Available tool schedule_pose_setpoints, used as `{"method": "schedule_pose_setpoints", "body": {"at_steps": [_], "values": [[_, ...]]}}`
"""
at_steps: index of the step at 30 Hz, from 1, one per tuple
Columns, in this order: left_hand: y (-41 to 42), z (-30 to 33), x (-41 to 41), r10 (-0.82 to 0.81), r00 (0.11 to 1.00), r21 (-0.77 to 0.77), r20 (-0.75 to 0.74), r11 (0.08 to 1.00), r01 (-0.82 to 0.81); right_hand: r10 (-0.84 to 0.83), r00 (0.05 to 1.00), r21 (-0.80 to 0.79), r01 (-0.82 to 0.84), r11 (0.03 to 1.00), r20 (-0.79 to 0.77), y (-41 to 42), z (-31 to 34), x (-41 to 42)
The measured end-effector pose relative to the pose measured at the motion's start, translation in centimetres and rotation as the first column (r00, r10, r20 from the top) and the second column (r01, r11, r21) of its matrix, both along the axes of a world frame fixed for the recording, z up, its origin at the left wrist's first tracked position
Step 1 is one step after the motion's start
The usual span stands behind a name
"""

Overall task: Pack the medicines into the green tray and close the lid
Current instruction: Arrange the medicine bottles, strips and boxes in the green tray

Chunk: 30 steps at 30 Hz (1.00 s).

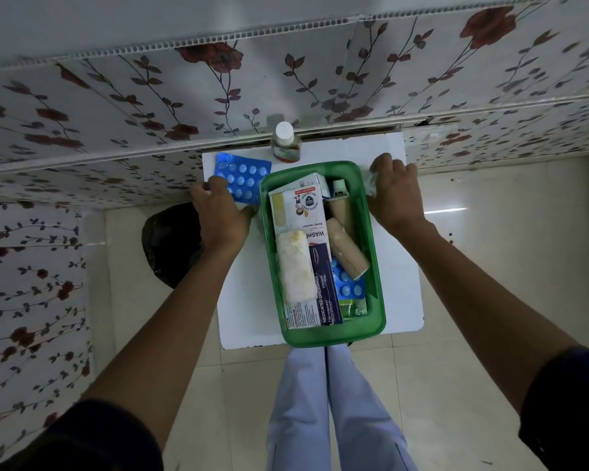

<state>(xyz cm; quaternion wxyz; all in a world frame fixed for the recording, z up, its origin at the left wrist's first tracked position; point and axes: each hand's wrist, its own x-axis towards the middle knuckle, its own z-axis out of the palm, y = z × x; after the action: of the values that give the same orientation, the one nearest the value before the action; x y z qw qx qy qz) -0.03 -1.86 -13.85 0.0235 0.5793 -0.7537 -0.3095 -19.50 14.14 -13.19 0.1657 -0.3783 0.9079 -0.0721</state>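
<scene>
1. Your dark sleeves [82, 436] are filling the bottom corners of the frame, and your pale trouser legs [323, 402] are showing at bottom centre over the tiled floor [456, 385].
2. Your forearms are reaching up the frame on either side of the green tray [376, 300], which is sitting at the centre on a white tabletop [245, 300].
3. Inside the tray, a dressings box [315, 266] is lying lengthwise with a white gauze roll [295, 266] on top of it; a beige bandage roll [347, 249] and a blue blister strip [346, 283] are lying to its right, and a tube [340, 190] is sitting at the far end.
4. Your left hand [218, 212] is curling its fingers onto the near edge of a second blue blister pack [244, 178], just left of the tray's far corner.
5. Your right hand [393, 195] is closing loosely over something white and crinkly [373, 185] at the tray's upper right; you cannot tell what it is.
6. A small bottle [285, 142] with a white cap is standing beyond the tray, against the flowered wall [150, 96].
</scene>
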Motion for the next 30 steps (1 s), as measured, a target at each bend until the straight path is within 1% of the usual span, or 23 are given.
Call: {"method": "schedule_pose_setpoints", "body": {"at_steps": [1, 2, 4, 5, 7, 8, 9, 10, 11, 12, 13, 15, 19, 21, 23, 25, 28, 30], "values": [[-0.1, 0.1, -0.1, 0.014, 1.0, 0.011, -0.012, 1.0, -0.014, -0.056, 0.998, -0.009, 0.056, 0.998, 0.021, 0.1, 0.5, 0.1], [-0.3, 0.1, -0.2, 0.02, 0.999, 0.018, -0.026, 1.0, -0.019, -0.136, 0.989, -0.053, 0.139, 0.989, 0.06, 0.3, 1.2, 0.1], [-0.6, 0.3, -0.3, 0.036, 0.998, 0.035, -0.052, 0.999, -0.034, -0.286, 0.948, -0.202, 0.31, 0.929, 0.139, 0.8, 3.6, 0.5], [-0.9, 0.2, -0.3, 0.049, 0.997, 0.046, -0.064, 0.998, -0.046, -0.331, 0.927, -0.276, 0.37, 0.887, 0.178, 1.2, 5.2, 0.8], [-1.3, 0.1, -0.2, 0.048, 0.997, 0.066, -0.058, 0.997, -0.044, -0.345, 0.9, -0.367, 0.425, 0.828, 0.266, 2.2, 8.5, 1.9], [-1.4, 0.0, -0.3, 0.034, 0.999, 0.07, -0.028, 0.997, -0.032, -0.315, 0.898, -0.368, 0.418, 0.831, 0.308, 2.7, 10.2, 2.6], [-1.5, -0.1, -0.4, 0.02, 1.0, 0.066, 0.01, 0.998, -0.021, -0.254, 0.9, -0.34, 0.377, 0.862, 0.354, 3.1, 11.4, 3.4], [-1.4, -0.1, -0.5, 0.012, 0.999, 0.057, 0.051, 0.998, -0.014, -0.164, 0.899, -0.281, 0.294, 0.913, 0.407, 3.4, 12.3, 4.2], [-1.4, -0.1, -0.6, 0.009, 0.996, 0.036, 0.083, 0.999, -0.012, -0.066, 0.887, -0.209, 0.179, 0.961, 0.457, 3.7, 12.8, 5.1], [-1.3, -0.1, -0.8, 0.013, 0.994, 0.013, 0.111, 1.0, -0.015, 0.031, 0.872, -0.154, 0.051, 0.987, 0.488, 3.9, 13.1, 5.9], [-1.2, -0.1, -0.9, 0.022, 0.991, -0.004, 0.135, 1.0, -0.022, 0.119, 0.866, -0.13, -0.063, 0.99, 0.486, 4.2, 12.9, 6.6], [-1.3, -0.1, -1.0, 0.053, 0.984, -0.006, 0.169, 0.999, -0.052, 0.227, 0.881, -0.097, -0.205, 0.974, 0.415, 4.8, 12.2, 7.5], [-2.0, -0.3, -1.2, 0.176, 0.975, 0.101, 0.136, 0.976, -0.19, 0.323, 0.921, -0.029, -0.324, 0.945, 0.219, 5.5, 10.5, 8.1], [-2.4, -0.2, -1.2, 0.194, 0.973, 0.124, 0.129, 0.97, -0.21, 0.377, 0.915, 0.039, -0.386, 0.922, 0.142, 5.5, 10.1, 8.3], [-2.7, -0.1, -1.0, 0.181, 0.973, 0.145, 0.141, 0.969, -0.201, 0.433, 0.893, 0.101, -0.445, 0.89, 0.119, 5.7, 10.1, 8.6], [-2.8, -0.1, -0.6, 0.184, 0.974, 0.18, 0.13, 0.962, -0.205, 0.479, 0.868, 0.112, -0.493, 0.863, 0.131, 6.3, 10.1, 8.7], [-2.8, -0.1, -0.1, 0.225, 0.971, 0.233, 0.078, 0.943, -0.237, 0.534, 0.831, 0.065, -0.548, 0.834, 0.158, 7.1, 10.1, 8.8], [-2.6, 0.5, -0.2, 0.3, 0.954, 0.274, 0.028, 0.915, -0.296, 0.484, 0.86, -0.016, -0.488, 0.873, 0.161, 7.3, 10.2, 8.6]]}}
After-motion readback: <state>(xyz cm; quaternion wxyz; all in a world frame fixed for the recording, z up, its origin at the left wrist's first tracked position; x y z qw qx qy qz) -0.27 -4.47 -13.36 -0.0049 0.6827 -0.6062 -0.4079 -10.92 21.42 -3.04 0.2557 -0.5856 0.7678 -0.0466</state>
